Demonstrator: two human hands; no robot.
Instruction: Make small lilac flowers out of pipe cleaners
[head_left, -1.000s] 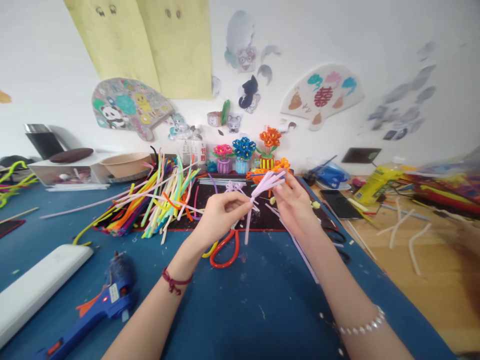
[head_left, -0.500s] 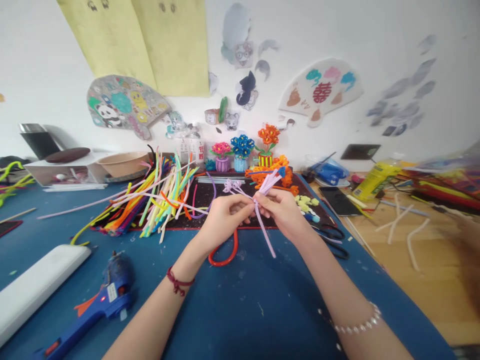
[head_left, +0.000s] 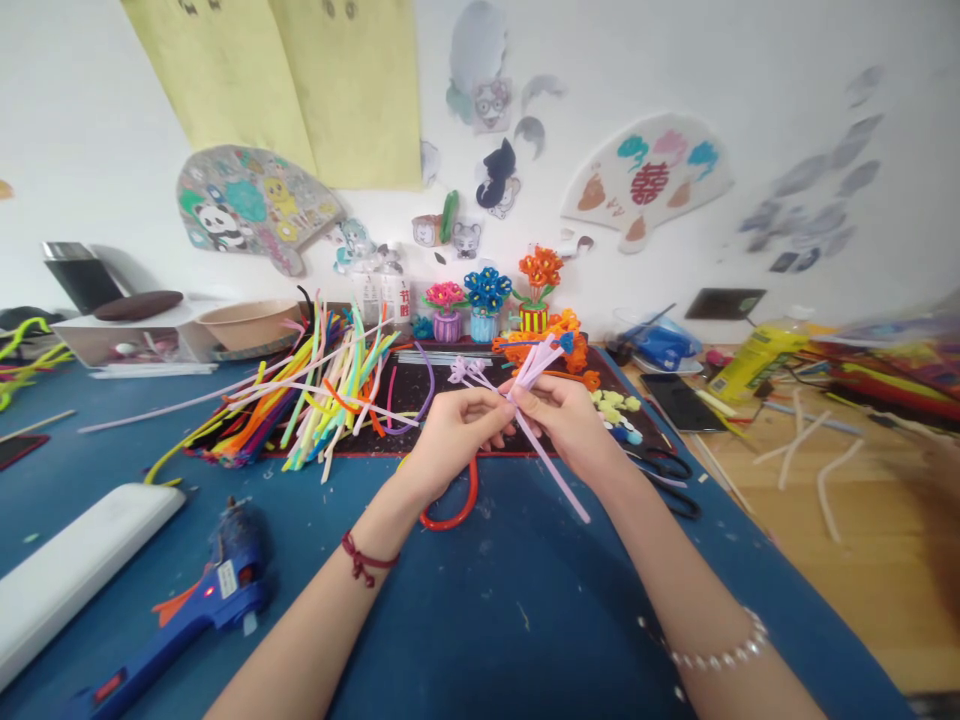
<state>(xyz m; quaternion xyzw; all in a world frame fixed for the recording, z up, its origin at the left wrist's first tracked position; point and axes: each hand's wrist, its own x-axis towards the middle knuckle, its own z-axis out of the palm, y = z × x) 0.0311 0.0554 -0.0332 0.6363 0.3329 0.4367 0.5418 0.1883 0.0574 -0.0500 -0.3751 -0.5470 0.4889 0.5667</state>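
Note:
Lilac pipe cleaners (head_left: 553, 468) are pinched between my two hands, above the blue table mat. My left hand (head_left: 461, 432) is closed on them from the left; small lilac loops (head_left: 468, 371) show just beyond its fingers. With fingers pressed together, my right hand (head_left: 562, 415) grips the lilac bundle whose upper ends fan out above the thumb. One long strand slants down to the right beneath the hands. A red loop (head_left: 450, 522) lies on the mat under my left wrist. Black-handled scissors (head_left: 667, 475) rest right of my right hand.
A heap of coloured pipe cleaners (head_left: 337, 390) lies left of the hands. Nearer stand a blue glue gun (head_left: 225, 590) and a white case (head_left: 82, 560). Small potted flowers (head_left: 486, 300) line the wall. A phone (head_left: 681, 402) and yellow bottle (head_left: 757, 358) are at right.
The long lilac strand below my hands has swung to the right and shows more length. Both hands stay pinched together in nearly the same place.

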